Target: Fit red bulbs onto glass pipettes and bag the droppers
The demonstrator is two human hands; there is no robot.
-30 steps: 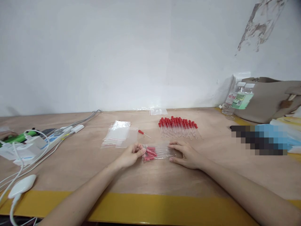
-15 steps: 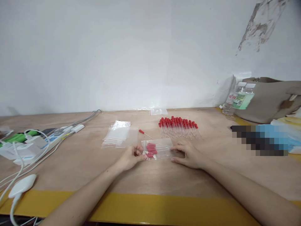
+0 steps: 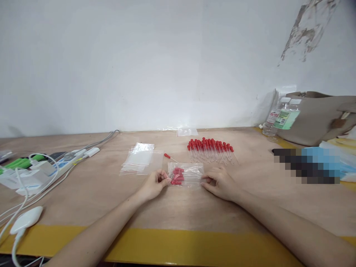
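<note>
A clear zip bag [image 3: 194, 183] lies between my hands on the table, crinkled, with several red-bulbed droppers [image 3: 178, 177] inside. Their bulbs are at its left end and their thin clear stems point right. My left hand [image 3: 154, 184] pinches the bag's left edge between thumb and fingers. At the opposite edge, my right hand [image 3: 222, 183] has thumb and fingers closed on the bag's side. Just behind the bag lies one loose dropper [image 3: 167, 155]. A dense pile of droppers [image 3: 211, 146] lies farther back to the right, bulbs toward the wall.
A stack of flat plastic bags [image 3: 139, 160] lies left of centre, and another bag [image 3: 187, 132] by the wall. A power strip [image 3: 66, 163] with chargers and cables takes up the left side. Bottles [image 3: 287, 115] and a grey-brown handbag [image 3: 319, 118] stand at right.
The bag's plastic has become more wrinkled, and its droppers have shifted slightly left. Both hands stay at its edges, with the left fingers drawn slightly left and closed tighter.
</note>
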